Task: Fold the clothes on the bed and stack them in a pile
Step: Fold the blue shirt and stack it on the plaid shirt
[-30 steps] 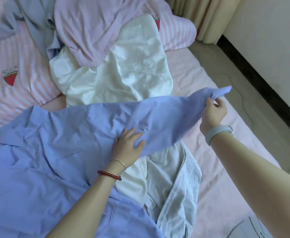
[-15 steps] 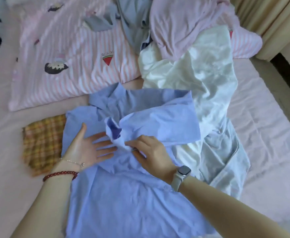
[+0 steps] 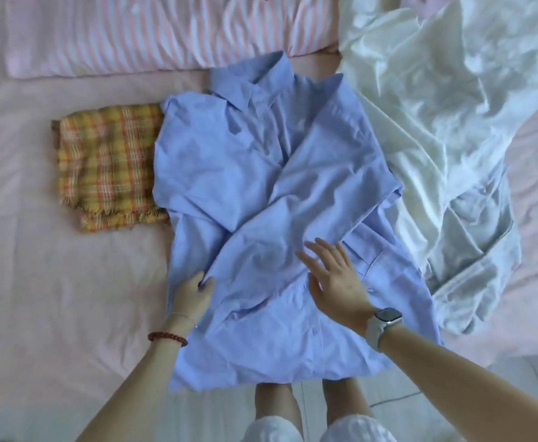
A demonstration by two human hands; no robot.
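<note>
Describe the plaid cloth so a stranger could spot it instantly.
Start at the pink striped pillow across the top of the bed. Just below it, left of the blue shirt, lies the plaid cloth, partly tucked under the shirt's edge. It alone is yellow-orange checked with a frayed fringe.

From my remote feed: two bare forearms reach in, sleeveless as far as I can see. The left hand (image 3: 192, 295) sits above a wrist carrying a string of dark red round beads (image 3: 167, 339) and, just beyond it, a thin pale chain bracelet (image 3: 183, 316). The right hand (image 3: 336, 279) has a smartwatch with a dark rectangular face (image 3: 388, 315) on a pale grey-white strap (image 3: 375, 332). At the near edge, bare legs show below white shorts (image 3: 318, 429).
</note>
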